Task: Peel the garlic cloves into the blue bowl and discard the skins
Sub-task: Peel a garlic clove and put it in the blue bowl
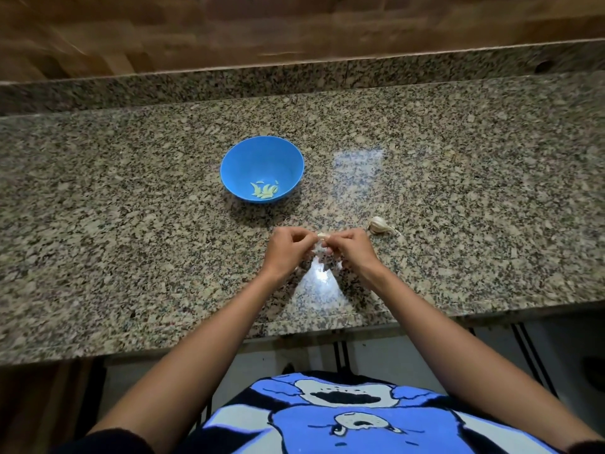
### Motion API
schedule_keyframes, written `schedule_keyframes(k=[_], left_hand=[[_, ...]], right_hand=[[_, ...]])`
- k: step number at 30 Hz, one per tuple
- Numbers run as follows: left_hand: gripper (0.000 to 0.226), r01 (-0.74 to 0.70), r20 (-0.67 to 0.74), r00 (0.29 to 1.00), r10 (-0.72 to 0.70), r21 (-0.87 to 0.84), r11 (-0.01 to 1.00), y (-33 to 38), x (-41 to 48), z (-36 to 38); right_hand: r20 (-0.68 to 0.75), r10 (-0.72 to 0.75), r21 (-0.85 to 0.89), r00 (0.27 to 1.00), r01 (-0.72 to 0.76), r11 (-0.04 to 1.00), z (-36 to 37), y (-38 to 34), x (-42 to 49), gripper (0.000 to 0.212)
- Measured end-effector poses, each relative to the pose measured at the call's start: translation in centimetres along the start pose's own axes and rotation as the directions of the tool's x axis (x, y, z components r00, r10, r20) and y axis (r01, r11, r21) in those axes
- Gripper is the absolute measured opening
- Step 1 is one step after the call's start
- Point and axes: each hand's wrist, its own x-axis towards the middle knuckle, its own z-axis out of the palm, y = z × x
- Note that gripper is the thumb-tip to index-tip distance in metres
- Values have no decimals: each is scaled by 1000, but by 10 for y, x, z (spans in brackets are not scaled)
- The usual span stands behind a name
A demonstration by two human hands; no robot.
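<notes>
With our left hand and right hand pinching one garlic clove mid-peel, we judge it must next drop into the blue bowl, skin discarded.

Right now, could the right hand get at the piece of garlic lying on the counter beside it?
Probably yes. The garlic piece lies close by the right hand, nothing between them. But that hand and the left hand are pinching a clove, so it must let go first.
</notes>
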Motion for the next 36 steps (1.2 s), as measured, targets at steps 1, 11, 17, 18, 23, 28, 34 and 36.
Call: schedule_keyframes(k=[1, 11, 17, 18, 23, 28, 34, 36], left_hand=[[16, -91, 2, 996, 92, 155, 984, 0, 0, 0], [16, -368, 15, 915, 403, 440, 819, 12, -2, 2], [11, -81, -75, 990, 116, 366, 927, -12, 6, -16], [8, -54, -80, 993, 87, 342, 938, -15, 3, -15], [19, 47, -132, 991, -32, 107, 993, -14, -2, -6], [25, 120, -23, 992, -128, -212, 970, 1, -9, 1], [19, 244, 92, 970, -227, -400, 883, 1, -7, -2], [20, 286, 120, 958, -259, -447, 848, 0, -7, -1]], right_hand=[[-4, 5, 16, 1000, -5, 1000, -1, 0, -1, 21], [33, -49, 51, 998, 47, 998, -3, 3, -4, 22], [4, -97, 123, 995, 96, 988, -5, 2, -5, 14], [5, -110, 91, 994, 109, 990, -6, 1, -4, 14], [26, -115, -83, 993, 117, 990, -6, 14, -2, 19], [60, -95, -224, 994, 106, 969, -6, 19, -3, 24], [206, 23, 69, 978, -38, 997, -9, 8, -10, 21], [256, 76, 150, 964, -117, 982, -10, 9, -10, 23]])
